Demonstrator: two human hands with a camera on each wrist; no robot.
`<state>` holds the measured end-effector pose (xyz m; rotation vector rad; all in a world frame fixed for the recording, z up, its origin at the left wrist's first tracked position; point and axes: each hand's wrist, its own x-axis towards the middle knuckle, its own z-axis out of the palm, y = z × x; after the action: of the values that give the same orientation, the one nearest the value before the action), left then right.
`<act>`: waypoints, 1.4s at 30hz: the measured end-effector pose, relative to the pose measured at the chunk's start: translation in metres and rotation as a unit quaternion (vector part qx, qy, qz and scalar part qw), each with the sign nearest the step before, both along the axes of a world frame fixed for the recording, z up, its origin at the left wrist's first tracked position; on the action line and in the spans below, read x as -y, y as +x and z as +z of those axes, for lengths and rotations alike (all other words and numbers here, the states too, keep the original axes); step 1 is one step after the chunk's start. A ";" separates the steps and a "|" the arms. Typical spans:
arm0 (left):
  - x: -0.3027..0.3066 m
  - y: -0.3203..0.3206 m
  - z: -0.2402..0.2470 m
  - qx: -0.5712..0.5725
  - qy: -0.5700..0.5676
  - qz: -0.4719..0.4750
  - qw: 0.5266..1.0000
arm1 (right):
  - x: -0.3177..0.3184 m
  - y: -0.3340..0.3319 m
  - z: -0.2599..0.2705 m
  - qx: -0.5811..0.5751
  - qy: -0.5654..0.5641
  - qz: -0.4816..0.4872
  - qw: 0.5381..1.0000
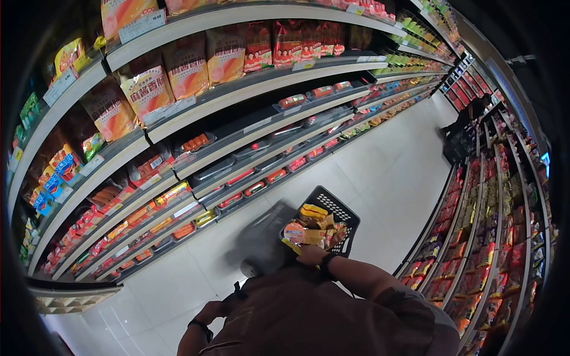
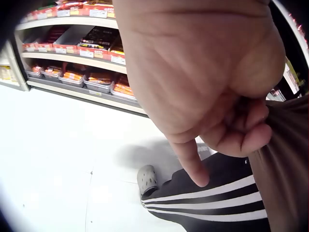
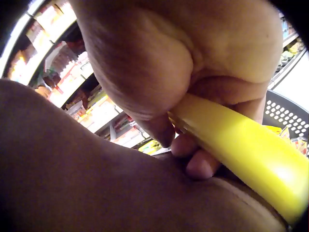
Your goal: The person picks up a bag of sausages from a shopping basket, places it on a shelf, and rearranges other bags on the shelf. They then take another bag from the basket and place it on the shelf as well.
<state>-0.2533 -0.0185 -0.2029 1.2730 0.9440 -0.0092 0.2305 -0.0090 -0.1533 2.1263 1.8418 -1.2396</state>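
My right hand [image 1: 312,255] grips the yellow handle [image 3: 260,154] of a black shopping basket [image 1: 343,209] with perforated sides. In the right wrist view its fingers curl around the handle, close against the brown shirt [image 3: 96,179]. Packaged foods fill the basket, among them a yellow packet [image 1: 313,210] and a pack with a round orange-pink front [image 1: 294,231]. At the waist, my left hand [image 1: 211,311] hangs beside the shirt. In the left wrist view one finger points down and the others curl loosely at the fabric, with nothing visible in them.
A long shelf [image 1: 237,95] of bagged snacks and packed sausages curves along the left. On the right runs another rack [image 1: 475,237] full of small packets. A person in dark clothes [image 1: 472,113] is far down the tiled aisle [image 1: 380,154].
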 end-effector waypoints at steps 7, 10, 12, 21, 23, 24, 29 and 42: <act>-0.005 -0.003 0.015 -0.048 0.103 -0.114 0.987 | -0.014 -0.015 0.023 0.017 -0.040 0.026 0.999; -0.002 -0.006 0.006 -0.021 0.065 -0.062 0.996 | -0.015 -0.020 0.032 0.029 -0.038 0.047 0.998; -0.007 0.005 0.024 -0.041 0.106 -0.112 0.987 | -0.017 -0.021 0.032 0.031 -0.041 0.018 0.999; -0.011 -0.005 0.000 -0.016 -0.051 0.123 0.991 | -0.027 -0.007 0.016 0.046 -0.039 0.047 0.997; -0.005 -0.021 -0.034 -0.073 -0.100 0.268 0.956 | -0.026 -0.004 0.010 0.041 -0.050 0.049 0.997; -0.006 -0.022 -0.036 -0.128 -0.093 0.268 0.950 | -0.029 0.001 0.010 0.036 -0.059 0.053 0.996; -0.021 -0.040 -0.055 -0.219 -0.044 0.209 0.952 | -0.040 0.012 0.019 0.008 -0.066 0.068 0.995; -0.171 0.171 0.024 -0.138 0.115 0.233 0.956 | 0.010 0.221 -0.036 -0.071 -0.050 -0.039 0.995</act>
<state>-0.0823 0.1528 -0.1784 1.2507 1.5080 0.3064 0.4519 -0.0190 -0.1889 2.1261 1.7223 -1.5037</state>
